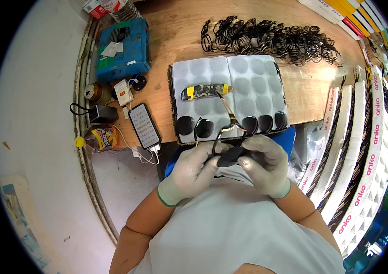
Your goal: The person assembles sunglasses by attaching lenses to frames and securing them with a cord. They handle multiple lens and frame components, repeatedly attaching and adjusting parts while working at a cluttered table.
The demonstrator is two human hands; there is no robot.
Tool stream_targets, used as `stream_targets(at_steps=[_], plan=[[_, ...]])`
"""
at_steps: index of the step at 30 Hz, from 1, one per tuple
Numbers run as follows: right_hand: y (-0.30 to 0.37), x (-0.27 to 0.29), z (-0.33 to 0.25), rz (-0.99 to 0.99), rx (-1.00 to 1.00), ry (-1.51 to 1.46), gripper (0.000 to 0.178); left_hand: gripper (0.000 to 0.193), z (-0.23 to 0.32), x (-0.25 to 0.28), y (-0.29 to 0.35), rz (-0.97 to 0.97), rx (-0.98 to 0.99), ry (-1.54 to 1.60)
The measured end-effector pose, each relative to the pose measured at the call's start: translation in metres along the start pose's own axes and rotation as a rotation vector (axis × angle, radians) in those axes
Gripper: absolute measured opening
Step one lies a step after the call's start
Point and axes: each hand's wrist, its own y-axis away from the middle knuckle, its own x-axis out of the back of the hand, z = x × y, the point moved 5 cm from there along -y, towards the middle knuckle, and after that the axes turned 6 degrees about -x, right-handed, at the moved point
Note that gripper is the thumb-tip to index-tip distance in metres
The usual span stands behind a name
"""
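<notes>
My left hand (194,166) and my right hand (267,164), both in pale knit gloves, meet in front of my body. Between their fingertips they grip a pair of glasses (231,123), its thin black and gold parts sticking up over the box. A dark lens (230,157) shows between the thumbs; I cannot tell whether it is fixed in the frame. Just beyond lies a shallow box (173,98) lined with white sheets, round shapes showing through. Several dark round lenses (265,123) stand along its near side. On the sheets rests a camouflage-patterned handle (203,92) with yellow tape.
A heap of black and gold glasses frames (267,39) lies at the back. Left are a blue case (123,48), a phone (144,126) with a cable, a can (97,92) and a black box (102,113). White racks (363,137) of frames stand right.
</notes>
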Motion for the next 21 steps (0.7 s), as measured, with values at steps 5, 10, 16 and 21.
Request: stream_targets(at_steps=[5,10,16,21], plan=[[0.004,-0.002,-0.009,0.081,-0.044,-0.024,0.034,0.024,0.003,-0.002,0.008,-0.120,0.111,0.091],[0.004,-0.002,-0.010,0.169,-0.030,0.135,0.031,0.026,0.017,-0.003,0.002,-0.127,0.215,0.134],[0.000,-0.004,-0.007,0.050,-0.078,0.076,0.025,0.033,0.019,-0.001,0.011,-0.178,0.276,0.137],[0.002,-0.013,0.010,-0.242,-0.440,-0.403,0.031,0.039,0.020,-0.001,0.021,-0.239,0.248,0.352]])
